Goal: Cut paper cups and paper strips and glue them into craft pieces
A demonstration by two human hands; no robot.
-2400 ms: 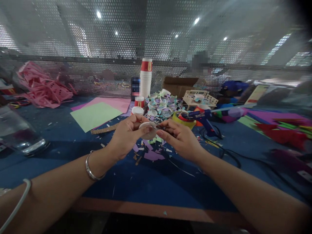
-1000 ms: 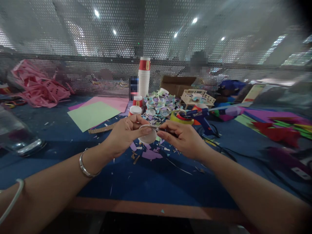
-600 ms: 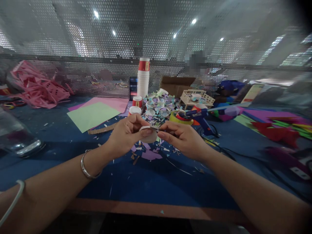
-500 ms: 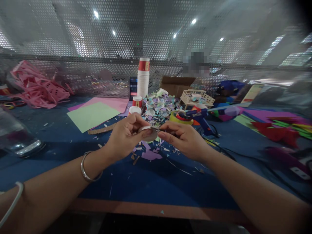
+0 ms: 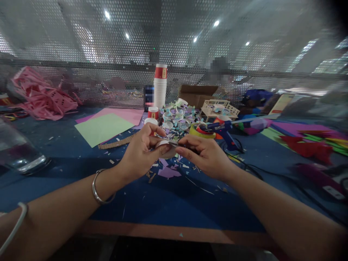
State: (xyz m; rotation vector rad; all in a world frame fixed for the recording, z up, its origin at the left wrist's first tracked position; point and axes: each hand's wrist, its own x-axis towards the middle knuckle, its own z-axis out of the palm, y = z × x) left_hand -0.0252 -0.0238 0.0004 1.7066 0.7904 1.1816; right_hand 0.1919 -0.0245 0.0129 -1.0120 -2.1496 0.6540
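Observation:
My left hand (image 5: 145, 148) pinches a small white round piece, like the cut bottom of a paper cup (image 5: 169, 152), between thumb and fingers. Fingers bent together, my right hand (image 5: 202, 154) meets its right edge. A thin greyish sliver (image 5: 174, 144) shows between the right fingertips and the cup bottom; its kind is too small to make out. Both hands are above the blue table, over paper scraps (image 5: 169, 172). Just beyond them are a pile of cut cup rings with coloured paper bits (image 5: 178, 115) and a small red-and-white paper cup (image 5: 153, 113).
A tall stack of paper cups (image 5: 160, 87) stands behind, beside a phone (image 5: 148, 97). At right lie a blue glue gun (image 5: 223, 131) with its cable and yellow tape (image 5: 201, 132). Coloured paper sheets (image 5: 106, 127) and a glass jar (image 5: 21, 152) are at left.
My left fingers have shifted slightly on the cup bottom, the index finger lifting a little. The cup bottom has tilted slightly; my right hand stays nearly in place.

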